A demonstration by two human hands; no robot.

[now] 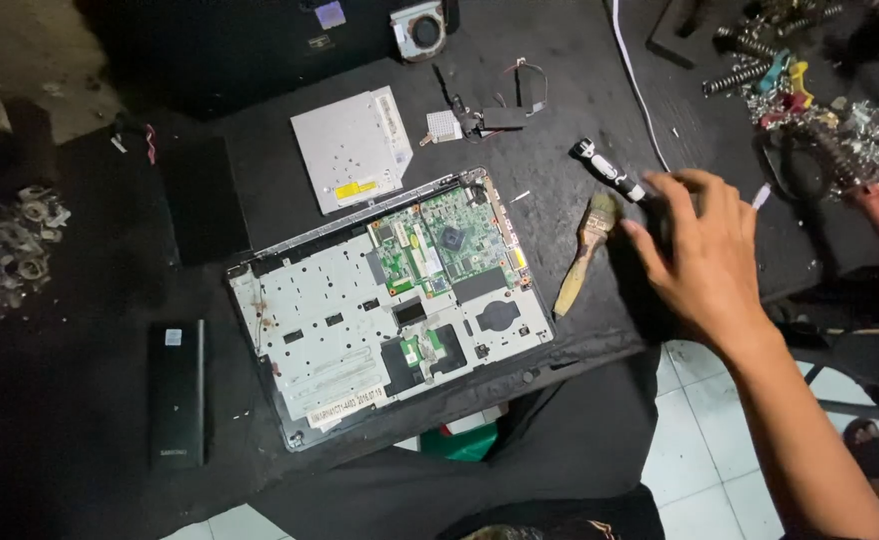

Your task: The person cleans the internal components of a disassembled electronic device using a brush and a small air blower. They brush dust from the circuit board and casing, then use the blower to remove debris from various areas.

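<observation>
An opened laptop base (360, 320) lies on the black work surface, its silver metal frame bare and a green circuit board (445, 245) exposed at its upper right. My right hand (705, 255) reaches over the surface to the right of it, fingers spread, its fingertips at the end of a black and white screwdriver (608, 170). A paintbrush with a wooden handle (585, 255) lies just left of that hand. The hand holds nothing that I can see. My left hand is out of view.
A silver optical drive (352, 150) lies behind the laptop, with a small cooling fan (420, 28) and loose cabled parts (490, 115) further back. A black battery pack (178, 395) rests at the left. Springs, screws and tools (820, 110) pile at the far right. White floor tiles (700, 470) show below.
</observation>
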